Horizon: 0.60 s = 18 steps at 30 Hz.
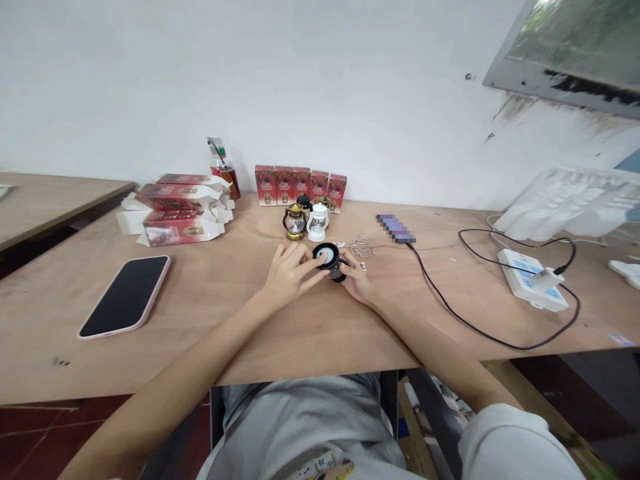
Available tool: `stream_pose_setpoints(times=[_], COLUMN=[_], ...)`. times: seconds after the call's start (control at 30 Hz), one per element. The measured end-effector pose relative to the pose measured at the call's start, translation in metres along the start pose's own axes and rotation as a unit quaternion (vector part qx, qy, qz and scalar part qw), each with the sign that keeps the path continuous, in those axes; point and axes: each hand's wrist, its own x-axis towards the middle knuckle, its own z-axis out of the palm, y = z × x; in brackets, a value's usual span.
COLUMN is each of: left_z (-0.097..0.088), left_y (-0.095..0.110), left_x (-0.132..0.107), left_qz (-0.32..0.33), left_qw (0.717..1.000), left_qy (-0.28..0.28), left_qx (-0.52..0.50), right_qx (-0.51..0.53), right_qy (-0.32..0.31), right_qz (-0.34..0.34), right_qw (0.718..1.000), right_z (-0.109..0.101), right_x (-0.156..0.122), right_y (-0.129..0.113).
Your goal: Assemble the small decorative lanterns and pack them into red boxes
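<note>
- The black round piece, a disc with a pale face turned up, sits just above the tabletop at the middle, between both hands.
- The right hand cups it from the right and below, fingers closed about its rim. The left hand comes in from the left with loosely spread fingers, its fingertips pinched on the disc's near-left edge.
- As a judgement, the step in hand is work on the disc's face or rim, perhaps seating or turning a part. Any further move calls for the right hand to hold steady while the left fingertips do the fine work.
- Just right of the hands lie a tangle of thin wire pieces and some small white bits.
- Just beyond stand a gold miniature lantern, a white one and a black one.
- Behind them, against the wall, a row of red boxes stands upright and closed, so their contents are hidden.
- Far left, a pile of red-and-white cartons lies on its side with flaps open; I cannot tell what is inside.
- A bottle beside the pile holds brown liquid.
- Near left lies a smartphone in a pink case. To the right, a black cable runs to a white power strip.
</note>
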Motion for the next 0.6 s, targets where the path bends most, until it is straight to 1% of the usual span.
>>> stream_pose_setpoints(times=[0.1, 0.2, 0.33, 0.4, 0.47, 0.5, 0.53, 0.6], left_z=[0.0019, 0.0041, 0.0042, 0.0032, 0.0030, 0.0035, 0.0046, 0.0081], left_y=[-0.0004, -0.0016, -0.0039, -0.0048, -0.0053, -0.0056, -0.0061, -0.0076], left_x=[-0.0011, -0.0024, -0.0032, -0.0028, -0.0019, -0.0014, -0.0008, 0.0002], left_qz=[-0.017, -0.056, -0.104, -0.130, -0.178, -0.209, -0.245, -0.330], left_qw=[1.000, 0.997, 0.992, 0.985, 0.966, 0.950, 0.929, 0.872], left_qy=[-0.022, -0.048, -0.048, -0.047, -0.045, -0.045, -0.042, -0.019], left_qx=[-0.004, -0.018, -0.060, -0.104, -0.181, -0.227, -0.275, -0.362], right_qx=[-0.005, -0.001, 0.011, 0.012, 0.009, 0.005, 0.002, 0.000], right_qy=[0.010, 0.028, 0.024, 0.011, 0.002, -0.002, -0.007, -0.017], right_qz=[0.001, -0.003, -0.015, -0.022, -0.024, -0.022, -0.019, -0.013], right_qw=[1.000, 1.000, 1.000, 1.000, 1.000, 1.000, 1.000, 1.000], right_z=[0.0008, 0.0020, 0.0032, 0.0030, 0.0023, 0.0020, 0.0017, 0.0013], right_x=[0.0001, 0.0008, 0.0011, 0.0007, 0.0000, -0.0003, -0.0004, 0.0000], right_y=[0.0003, 0.0014, 0.0034, 0.0048, 0.0063, 0.0071, 0.0079, 0.0088])
